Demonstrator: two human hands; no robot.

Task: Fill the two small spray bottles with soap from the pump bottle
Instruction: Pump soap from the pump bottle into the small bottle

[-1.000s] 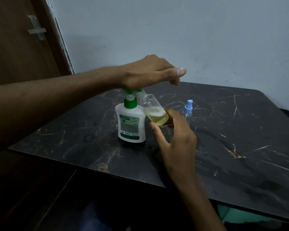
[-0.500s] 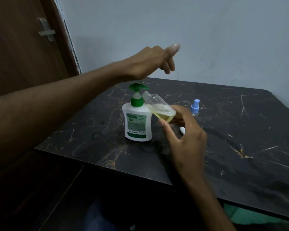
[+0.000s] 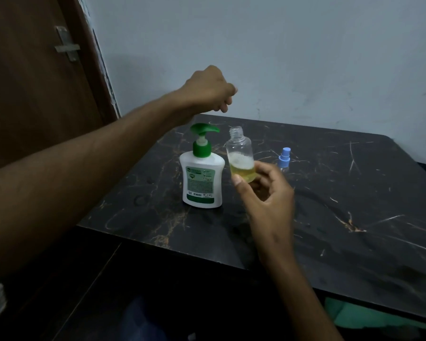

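The small clear plastic spray bottle (image 3: 240,153) (uncapped, upright, its lower part filled with yellow soap) was pinched near its base by the right hand (image 3: 266,200) above the black marble-patterned table (image 3: 330,217). Just left of it, the white pump bottle with green pump head (image 3: 202,178) was stood on the table. Farther back, a second small bottle with a blue spray cap (image 3: 284,159) was placed. The left hand (image 3: 208,91) was held above the pump, fingers curled and empty.

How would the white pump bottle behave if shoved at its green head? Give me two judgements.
The pump bottle would probably tip rather than slide: it stands tall on a narrow base, and the push lands high. Its smooth plastic may feel slippery, since wet spots show on the table beside it.
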